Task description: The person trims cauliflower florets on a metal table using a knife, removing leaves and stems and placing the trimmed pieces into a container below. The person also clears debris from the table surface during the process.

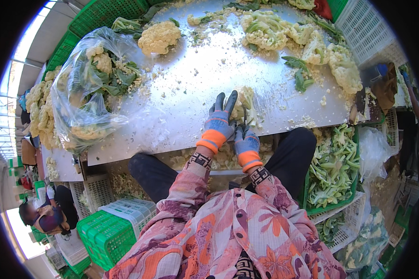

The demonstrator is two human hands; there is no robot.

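At the near edge of the pale work table (pixel 195 101), a cut piece of cauliflower (pixel 250 99) lies between my hands. My left hand (pixel 220 122), in a grey glove with an orange cuff, grips its left side, fingers stretched along it and thumb low. My right hand (pixel 247 143), gloved alike, closes on what looks like a small knife (pixel 244 114). Its dark, narrow blade stands against the cauliflower's stem side, and the handle is hidden in my fingers. A whole cauliflower head (pixel 159 37) sits farther off to the left.
A clear plastic bag (pixel 87 94) with cauliflower and leaves stands left. Cut cauliflower (pixel 265 31) lies at the far right, with loose leaves (pixel 298 73). A green crate of trimmings (pixel 331 171) is by my right knee. Stacked crates (pixel 108 226) and a seated person (pixel 50 212) are left.
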